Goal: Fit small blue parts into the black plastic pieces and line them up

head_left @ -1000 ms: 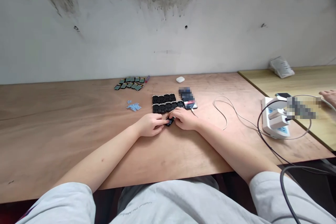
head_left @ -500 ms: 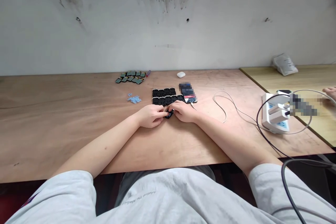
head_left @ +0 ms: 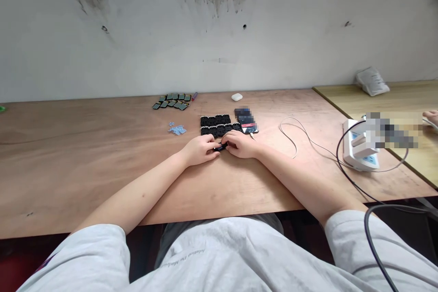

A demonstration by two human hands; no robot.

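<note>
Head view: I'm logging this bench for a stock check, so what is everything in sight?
table: one, reddish wood, under everything
second table: one, pale wood, right
black parts: two rows, black, just beyond the hands
green squares: about ten, green-grey, near the wall
blue bits: small heap, pale blue, left of black parts
white case: one, white, near the wall
phone: one, dark, blurred, right of black parts
white cable: one, white, right of phone
power strip: one, white, table's right edge
packet: one, white, second table
other person's hand: one, right edge
small black part: one, black, pinched between both hands
left hand, right hand: bare, mid-table
</note>
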